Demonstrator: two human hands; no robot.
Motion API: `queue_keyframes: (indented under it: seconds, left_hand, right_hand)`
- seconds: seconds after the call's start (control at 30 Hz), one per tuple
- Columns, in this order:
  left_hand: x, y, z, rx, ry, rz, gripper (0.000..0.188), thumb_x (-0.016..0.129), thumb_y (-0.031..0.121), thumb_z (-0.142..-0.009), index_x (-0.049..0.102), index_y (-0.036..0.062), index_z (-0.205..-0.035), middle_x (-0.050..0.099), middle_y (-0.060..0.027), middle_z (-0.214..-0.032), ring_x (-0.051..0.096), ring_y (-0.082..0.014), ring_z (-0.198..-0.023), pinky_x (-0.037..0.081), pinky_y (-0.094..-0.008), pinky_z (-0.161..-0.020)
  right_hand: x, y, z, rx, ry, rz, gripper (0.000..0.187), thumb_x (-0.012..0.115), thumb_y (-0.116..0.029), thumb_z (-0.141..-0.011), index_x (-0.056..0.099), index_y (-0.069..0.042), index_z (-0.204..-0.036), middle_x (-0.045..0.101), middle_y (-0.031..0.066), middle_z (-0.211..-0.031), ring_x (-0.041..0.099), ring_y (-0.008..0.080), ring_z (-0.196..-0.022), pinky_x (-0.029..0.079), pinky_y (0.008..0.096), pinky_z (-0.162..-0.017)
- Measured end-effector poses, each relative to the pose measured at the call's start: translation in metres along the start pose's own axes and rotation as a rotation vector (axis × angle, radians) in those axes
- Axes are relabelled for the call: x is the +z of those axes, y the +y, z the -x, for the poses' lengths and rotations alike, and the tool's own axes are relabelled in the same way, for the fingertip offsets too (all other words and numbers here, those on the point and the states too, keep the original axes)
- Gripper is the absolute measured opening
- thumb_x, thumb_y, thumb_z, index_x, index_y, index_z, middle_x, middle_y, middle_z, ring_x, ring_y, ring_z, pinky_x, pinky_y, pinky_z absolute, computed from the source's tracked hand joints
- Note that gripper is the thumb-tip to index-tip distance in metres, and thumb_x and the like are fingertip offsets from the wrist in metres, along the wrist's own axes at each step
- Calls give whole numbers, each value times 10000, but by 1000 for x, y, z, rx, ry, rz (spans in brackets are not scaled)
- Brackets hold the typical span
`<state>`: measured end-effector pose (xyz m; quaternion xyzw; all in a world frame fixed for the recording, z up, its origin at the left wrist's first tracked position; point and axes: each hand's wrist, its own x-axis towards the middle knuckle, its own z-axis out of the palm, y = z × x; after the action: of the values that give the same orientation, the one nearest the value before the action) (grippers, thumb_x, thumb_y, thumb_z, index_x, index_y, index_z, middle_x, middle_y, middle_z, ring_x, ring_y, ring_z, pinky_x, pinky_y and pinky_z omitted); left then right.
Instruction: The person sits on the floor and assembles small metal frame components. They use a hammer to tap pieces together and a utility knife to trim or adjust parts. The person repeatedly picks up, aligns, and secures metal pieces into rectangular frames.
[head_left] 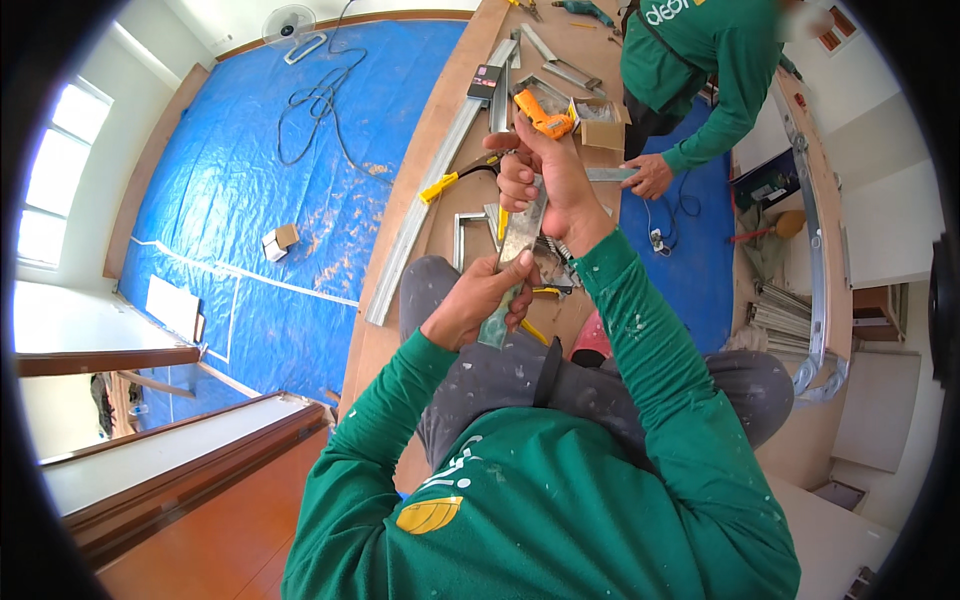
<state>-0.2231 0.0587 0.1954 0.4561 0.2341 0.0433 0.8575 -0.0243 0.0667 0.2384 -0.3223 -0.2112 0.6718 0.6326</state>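
Both my hands are up over the wooden board, gripping one narrow galvanized metal strip (519,237) that slants between them. My left hand (485,300) is closed round its lower part, thumb on the flat face. My right hand (555,190) closes on the upper end, fingers curled. Just beyond that hand is an orange power tool (546,117); whether it touches the hand I cannot tell. To the left lies a tool with a yellow handle (438,188) and a dark curved part. A bent metal frame piece (460,240) sits behind my left hand, beside partly hidden small metal pieces.
Along the board (408,215) runs a long metal channel (425,205) with a dark box (485,82) on it. An open cardboard box (604,132) stands near a co-worker's hand (650,177) on another metal strip. Blue sheeting (220,170) covers the floor, crossed by a cable (325,95).
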Motion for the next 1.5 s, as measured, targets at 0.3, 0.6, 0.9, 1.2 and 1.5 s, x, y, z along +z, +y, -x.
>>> queue_keyframes:
  seconds: [0.3,0.6,0.9,1.2,1.5]
  left_hand:
    - [-37,-8,8,159,267,153,394,559,450,-1112,600,67,-1027,565,-28,-699,557,-151,-565,492,-312,-526]
    - [-52,-32,3,199,473,182,334,552,373,-1125,595,45,-1080,594,-48,-758,570,-156,-606,510,-323,-571]
    - [-48,-30,-2,201,495,177,301,554,346,-1124,595,48,-1108,589,-43,-784,583,-157,-636,517,-330,-585]
    - [-47,-26,-3,287,503,167,307,591,327,-1111,615,21,-1123,611,-45,-774,595,-138,-624,517,-303,-561]
    - [-56,-1,14,413,520,80,345,567,363,-1118,595,21,-1149,605,-43,-770,599,-138,-628,510,-298,-574]
  right_hand:
    - [-123,22,-14,-194,380,897,443,644,-426,-1057,670,-29,-1252,714,78,-1075,674,173,-917,537,329,-829]
    - [-182,243,69,138,137,2169,442,821,-361,-814,682,-116,-1154,535,154,-1354,482,398,-1328,391,632,-1091]
    - [-207,279,83,-222,237,2407,306,719,-263,-884,656,-149,-1161,531,148,-1336,465,372,-1321,350,689,-1093]
    - [-198,268,68,195,106,2163,425,707,-321,-890,611,-101,-1242,617,214,-1303,556,453,-1267,349,719,-1083]
    - [-207,224,46,460,267,754,557,712,-231,-944,473,-66,-1419,697,88,-1031,691,219,-925,565,356,-848]
